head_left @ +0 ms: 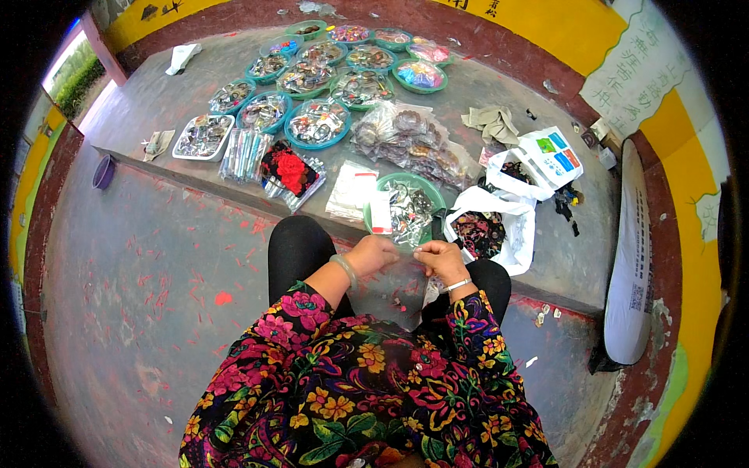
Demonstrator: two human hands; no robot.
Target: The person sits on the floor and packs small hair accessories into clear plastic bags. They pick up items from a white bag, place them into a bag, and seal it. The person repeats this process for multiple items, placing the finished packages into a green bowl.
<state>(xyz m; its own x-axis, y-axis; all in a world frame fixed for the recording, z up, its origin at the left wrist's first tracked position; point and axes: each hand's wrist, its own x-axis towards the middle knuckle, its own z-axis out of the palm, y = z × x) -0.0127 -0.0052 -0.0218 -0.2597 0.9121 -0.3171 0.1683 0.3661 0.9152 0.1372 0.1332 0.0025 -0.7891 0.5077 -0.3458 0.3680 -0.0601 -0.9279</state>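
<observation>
Both my hands meet in front of a green plastic basket point(427, 187), which holds several small clear packets point(409, 210). My left hand point(371, 254) is closed with its fingertips together near the front of the basket. Facing it, my right hand point(443, 260) is pinched, thumb against fingers. Something thin and see-through seems to stretch between the fingertips, too small to make out. A white card with a red strip point(381, 212) stands over the basket's left side, just above my left fingers; whether I hold it cannot be told.
Flat white bags point(351, 191) lie left of the basket. Two white plastic bags point(515, 234) point(552, 160) with dark items stand at the right. Clear bags of brown items point(409, 140) lie behind. Several filled basins point(318, 123) cover the raised ledge, whose edge runs before my knees.
</observation>
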